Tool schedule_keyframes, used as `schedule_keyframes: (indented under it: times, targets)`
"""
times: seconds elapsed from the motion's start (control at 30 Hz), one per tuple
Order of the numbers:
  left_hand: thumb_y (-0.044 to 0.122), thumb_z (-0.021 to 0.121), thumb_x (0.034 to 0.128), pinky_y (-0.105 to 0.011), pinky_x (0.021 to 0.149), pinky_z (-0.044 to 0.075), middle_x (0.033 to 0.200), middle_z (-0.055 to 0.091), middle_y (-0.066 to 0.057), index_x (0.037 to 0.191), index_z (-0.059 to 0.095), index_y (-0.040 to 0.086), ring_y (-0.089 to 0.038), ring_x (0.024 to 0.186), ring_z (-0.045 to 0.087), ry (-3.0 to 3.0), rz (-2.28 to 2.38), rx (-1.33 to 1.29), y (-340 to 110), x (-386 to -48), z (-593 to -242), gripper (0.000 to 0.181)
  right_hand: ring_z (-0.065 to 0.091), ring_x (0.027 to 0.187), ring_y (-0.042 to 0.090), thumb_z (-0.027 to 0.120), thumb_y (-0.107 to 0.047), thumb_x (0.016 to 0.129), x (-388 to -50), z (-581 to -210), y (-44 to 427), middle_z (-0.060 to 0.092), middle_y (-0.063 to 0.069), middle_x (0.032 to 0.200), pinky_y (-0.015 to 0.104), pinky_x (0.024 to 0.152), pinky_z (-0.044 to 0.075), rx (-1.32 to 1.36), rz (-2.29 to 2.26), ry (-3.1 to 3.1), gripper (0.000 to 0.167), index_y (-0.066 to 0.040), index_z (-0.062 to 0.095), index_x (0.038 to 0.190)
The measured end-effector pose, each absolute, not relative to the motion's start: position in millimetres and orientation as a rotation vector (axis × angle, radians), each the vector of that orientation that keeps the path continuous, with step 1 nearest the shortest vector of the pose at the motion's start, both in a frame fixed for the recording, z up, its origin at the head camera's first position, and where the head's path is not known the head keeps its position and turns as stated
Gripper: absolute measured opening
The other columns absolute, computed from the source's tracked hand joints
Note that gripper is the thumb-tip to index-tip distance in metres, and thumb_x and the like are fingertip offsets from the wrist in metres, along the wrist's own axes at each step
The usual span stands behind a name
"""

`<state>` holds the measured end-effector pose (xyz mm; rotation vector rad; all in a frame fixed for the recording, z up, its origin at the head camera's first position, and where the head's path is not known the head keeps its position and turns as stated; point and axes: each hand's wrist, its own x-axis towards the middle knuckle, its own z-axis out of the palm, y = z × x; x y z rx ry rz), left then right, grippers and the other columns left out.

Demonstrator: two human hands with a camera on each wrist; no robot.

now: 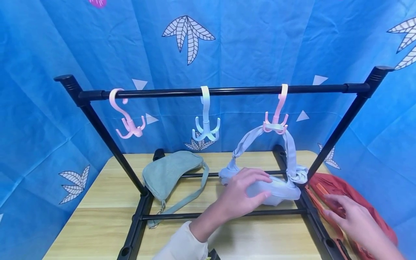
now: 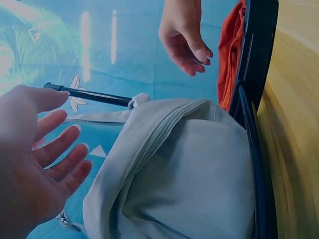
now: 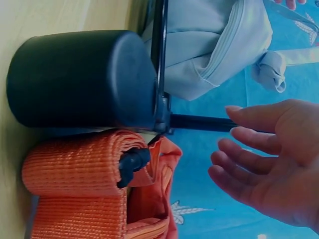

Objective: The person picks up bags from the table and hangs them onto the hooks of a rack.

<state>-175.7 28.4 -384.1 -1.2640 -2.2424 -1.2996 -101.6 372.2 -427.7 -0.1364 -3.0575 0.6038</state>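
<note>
A pale blue-grey shoulder bag [image 1: 271, 189] hangs by its knotted strap from the right pink hook [image 1: 277, 112] on the black rack's bar. My left hand [image 1: 242, 189] is just in front of this bag, its fingers loosely bent with nothing in them; the left wrist view shows the fingers spread apart from the bag's zipped side [image 2: 164, 144]. To the right, my right hand [image 1: 352, 216] hovers near a red-orange bag [image 1: 354, 195] that lies beside the rack's foot. In the right wrist view its fingers [image 3: 244, 154] are relaxed and hold nothing, apart from the rolled orange strap [image 3: 75, 164].
A green bag [image 1: 175, 171] lies on the wooden table [image 1: 87, 220] inside the rack's left side. Another pink hook [image 1: 126, 115] and a light blue hook [image 1: 206, 115] hang bare on the black bar [image 1: 162, 93]. Blue patterned cloth [image 1: 247, 47] surrounds the table.
</note>
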Motion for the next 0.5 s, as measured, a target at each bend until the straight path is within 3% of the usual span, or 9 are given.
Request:
schedule_keyframes:
  times: [0.17, 0.33, 0.5]
  targets:
    - [0.029, 0.075, 0.0952, -0.029, 0.110, 0.050, 0.133, 0.070, 0.003, 0.123, 0.072, 0.019, -0.009, 0.130, 0.060, -2.254, -1.268, -1.281, 30, -175, -386, 0.030, 0.066, 0.101, 0.046, 0.081, -0.030, 0.090, -105, -435, 375, 0.064, 0.036, 0.123, 0.062, 0.081, 0.059, -0.171, 0.575, -3.142, 0.062, 0.009, 0.059, 0.133]
    - [0.031, 0.075, 0.0955, -0.028, 0.110, 0.049, 0.134, 0.070, 0.006, 0.125, 0.072, 0.021, -0.007, 0.130, 0.059, -2.288, -1.236, -1.284, 31, -172, -386, 0.031, 0.067, 0.092, 0.030, 0.083, -0.021, 0.087, -105, -442, 379, 0.071, 0.023, 0.108, 0.057, 0.080, 0.060, -0.143, 0.573, -3.153, 0.057, 0.009, 0.061, 0.130]
    - [0.032, 0.074, 0.0960, -0.026, 0.110, 0.048, 0.134, 0.069, 0.010, 0.124, 0.072, 0.023, -0.005, 0.130, 0.058, -2.303, -1.192, -1.293, 32, -170, -386, 0.030, 0.065, 0.090, 0.026, 0.081, -0.018, 0.088, -107, -447, 381, 0.071, 0.019, 0.106, 0.056, 0.079, 0.059, -0.142, 0.586, -3.196, 0.056, 0.010, 0.060, 0.131]
